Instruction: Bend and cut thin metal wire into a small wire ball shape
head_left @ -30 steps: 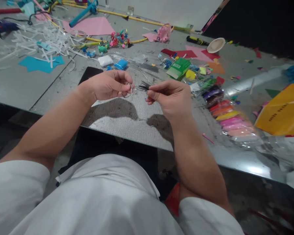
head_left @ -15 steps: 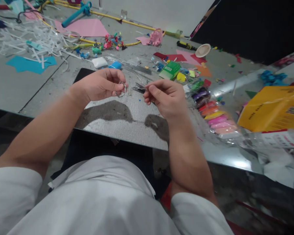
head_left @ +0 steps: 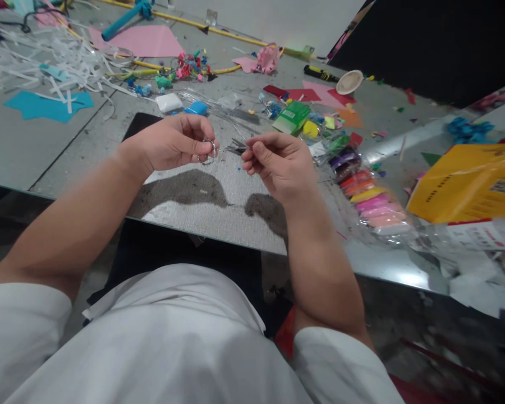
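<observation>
My left hand (head_left: 179,143) pinches a small loop of twisted silvery wire (head_left: 212,150) between thumb and fingertips. Opposite it, my right hand (head_left: 284,165) is closed with thumb against forefinger, and a thin dark pointed tool (head_left: 237,148) sticks out toward the loop. Its kind is hard to make out, since the fingers cover most of it. The tips come close to the wire; contact cannot be told. Both hands are raised over the grey tabletop (head_left: 193,216), casting shadows on it.
Beyond the hands lie a white packet (head_left: 169,102), a blue packet (head_left: 196,108) and a green box (head_left: 292,118). Bagged coloured clay (head_left: 374,205) and a yellow packet (head_left: 467,185) are at right. White paper strips (head_left: 78,59) pile up at far left.
My right hand has shifted slightly left, bringing the dark tips nearer the wire loop. My left hand keeps its pinch. The whole view has moved a little.
</observation>
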Demonstrator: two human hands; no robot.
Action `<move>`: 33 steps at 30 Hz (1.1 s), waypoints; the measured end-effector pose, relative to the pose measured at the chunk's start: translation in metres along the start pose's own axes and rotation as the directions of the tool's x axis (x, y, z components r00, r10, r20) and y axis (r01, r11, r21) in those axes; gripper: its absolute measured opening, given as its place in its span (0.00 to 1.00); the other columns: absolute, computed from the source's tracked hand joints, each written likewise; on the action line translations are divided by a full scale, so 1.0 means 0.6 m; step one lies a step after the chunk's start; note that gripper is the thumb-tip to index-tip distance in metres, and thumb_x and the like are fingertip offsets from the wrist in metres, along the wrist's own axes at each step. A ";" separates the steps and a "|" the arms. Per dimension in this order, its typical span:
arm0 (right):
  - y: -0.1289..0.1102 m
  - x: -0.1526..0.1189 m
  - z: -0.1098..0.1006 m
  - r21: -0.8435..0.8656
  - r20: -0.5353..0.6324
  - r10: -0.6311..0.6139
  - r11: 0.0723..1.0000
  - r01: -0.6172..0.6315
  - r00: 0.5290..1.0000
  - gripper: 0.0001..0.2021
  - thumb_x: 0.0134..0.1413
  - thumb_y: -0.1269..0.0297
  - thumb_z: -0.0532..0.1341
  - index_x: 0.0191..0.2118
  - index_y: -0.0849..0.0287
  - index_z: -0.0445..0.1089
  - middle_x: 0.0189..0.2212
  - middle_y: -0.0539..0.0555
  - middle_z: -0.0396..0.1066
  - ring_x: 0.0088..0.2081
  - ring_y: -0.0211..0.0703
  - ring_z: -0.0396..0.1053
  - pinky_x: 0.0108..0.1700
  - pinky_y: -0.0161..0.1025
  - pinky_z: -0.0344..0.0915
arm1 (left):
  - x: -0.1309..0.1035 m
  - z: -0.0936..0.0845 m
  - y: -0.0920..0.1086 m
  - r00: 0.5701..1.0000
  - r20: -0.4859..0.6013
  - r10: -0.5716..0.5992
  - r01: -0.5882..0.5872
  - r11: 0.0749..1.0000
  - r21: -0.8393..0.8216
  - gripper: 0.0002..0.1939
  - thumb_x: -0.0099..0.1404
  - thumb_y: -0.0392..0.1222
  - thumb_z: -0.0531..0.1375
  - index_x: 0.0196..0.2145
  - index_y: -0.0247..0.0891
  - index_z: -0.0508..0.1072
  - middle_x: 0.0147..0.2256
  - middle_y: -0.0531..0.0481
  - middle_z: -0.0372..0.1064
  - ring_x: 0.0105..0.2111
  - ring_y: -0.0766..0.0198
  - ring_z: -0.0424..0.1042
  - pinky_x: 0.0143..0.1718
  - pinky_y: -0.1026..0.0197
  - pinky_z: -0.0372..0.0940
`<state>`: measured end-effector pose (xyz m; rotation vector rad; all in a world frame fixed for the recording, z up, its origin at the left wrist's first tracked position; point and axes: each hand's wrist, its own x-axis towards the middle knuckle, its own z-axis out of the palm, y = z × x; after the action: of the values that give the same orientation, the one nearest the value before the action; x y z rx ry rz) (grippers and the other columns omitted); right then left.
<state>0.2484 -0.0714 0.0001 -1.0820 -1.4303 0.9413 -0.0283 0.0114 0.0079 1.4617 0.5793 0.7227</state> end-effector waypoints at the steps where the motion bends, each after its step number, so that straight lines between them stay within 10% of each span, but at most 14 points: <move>1: -0.001 0.000 0.000 0.006 -0.002 0.002 1.000 -0.002 1.000 0.29 0.55 0.23 0.81 0.43 0.42 0.81 0.35 0.52 0.84 0.36 0.55 0.86 0.41 0.59 0.91 | 0.000 0.000 0.001 1.000 -0.001 0.000 0.000 1.000 -0.011 0.30 0.52 0.51 0.94 0.35 0.45 0.78 0.40 0.49 0.88 0.38 0.59 0.86 0.39 0.51 0.78; 13: -0.038 -0.021 0.012 0.028 0.066 0.081 0.996 -0.083 0.995 0.14 0.64 0.49 0.85 0.37 0.49 0.85 0.27 0.47 0.81 0.27 0.41 0.75 0.33 0.45 0.79 | 0.016 -0.012 -0.030 0.991 0.118 0.061 -0.057 0.998 -0.034 0.26 0.57 0.51 0.95 0.38 0.41 0.87 0.36 0.50 0.89 0.37 0.59 0.91 0.42 0.60 0.86; 33: -0.037 -0.023 0.013 -0.310 0.211 0.115 0.950 -0.045 0.971 0.31 0.65 0.25 0.81 0.36 0.46 0.76 0.27 0.50 0.67 0.36 0.52 0.70 0.37 0.50 0.69 | -0.001 -0.006 -0.001 0.993 0.097 -0.067 0.055 0.991 0.123 0.15 0.64 0.37 0.88 0.43 0.39 0.89 0.34 0.51 0.84 0.36 0.60 0.86 0.41 0.58 0.79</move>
<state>0.2383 -0.0909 0.0167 -1.2988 -1.7730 0.9464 -0.0312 0.0133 0.0071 1.5758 0.5958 0.5704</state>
